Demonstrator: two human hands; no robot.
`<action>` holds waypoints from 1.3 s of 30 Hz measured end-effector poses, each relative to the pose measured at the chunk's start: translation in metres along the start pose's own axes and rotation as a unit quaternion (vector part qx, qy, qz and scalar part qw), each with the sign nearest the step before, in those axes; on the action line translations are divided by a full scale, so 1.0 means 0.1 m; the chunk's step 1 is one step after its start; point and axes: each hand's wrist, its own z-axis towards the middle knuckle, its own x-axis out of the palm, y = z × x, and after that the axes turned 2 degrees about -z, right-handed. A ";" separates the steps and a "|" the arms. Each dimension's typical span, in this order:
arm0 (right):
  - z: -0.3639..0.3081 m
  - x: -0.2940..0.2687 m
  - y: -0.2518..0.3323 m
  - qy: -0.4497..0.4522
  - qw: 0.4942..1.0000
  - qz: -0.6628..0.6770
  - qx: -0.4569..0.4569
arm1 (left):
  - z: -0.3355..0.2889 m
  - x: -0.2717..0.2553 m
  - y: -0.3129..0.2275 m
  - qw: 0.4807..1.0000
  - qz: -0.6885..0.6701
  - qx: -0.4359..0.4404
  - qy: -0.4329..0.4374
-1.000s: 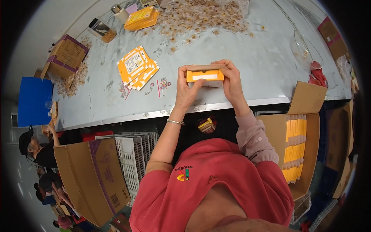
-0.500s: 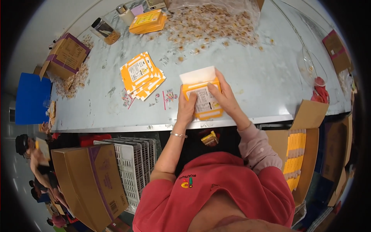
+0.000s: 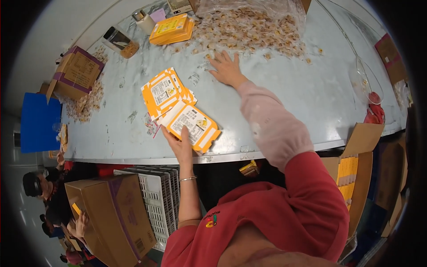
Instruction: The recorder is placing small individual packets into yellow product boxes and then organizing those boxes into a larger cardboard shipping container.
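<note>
My left hand [image 3: 179, 143] grips an orange and white carton [image 3: 198, 127] by its near left edge, thumb on top, above the table's front edge. The carton's white flap [image 3: 172, 113] sticks out at its far left end. Just beyond it lies a loose stack of similar flat cartons [image 3: 161, 92], partly covered by the held one. My right hand [image 3: 227, 70] reaches far forward, palm down with fingers spread. Its fingertips are at the near edge of a heap of small clear-wrapped pieces [image 3: 251, 38], and nothing shows in its grip.
Orange packs [image 3: 171, 30], a pale bottle [image 3: 143, 21] and a dark-lidded jar [image 3: 120, 42] stand at the back left. A cardboard box [image 3: 80, 71] sits on the left. Below the right edge, an open box [image 3: 356, 178] holds orange cartons. Co-workers [image 3: 42, 187] are at the lower left.
Both hands held the carton in front of me. My right hand has let go and moved forward to the heap; my left hand has shifted the carton left, toward the stack.
</note>
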 end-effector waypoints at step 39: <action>-2.15 -1.18 -1.81 -0.053 0.990 -0.036 0.124 | -0.13 1.64 -0.07 0.826 0.340 0.315 0.320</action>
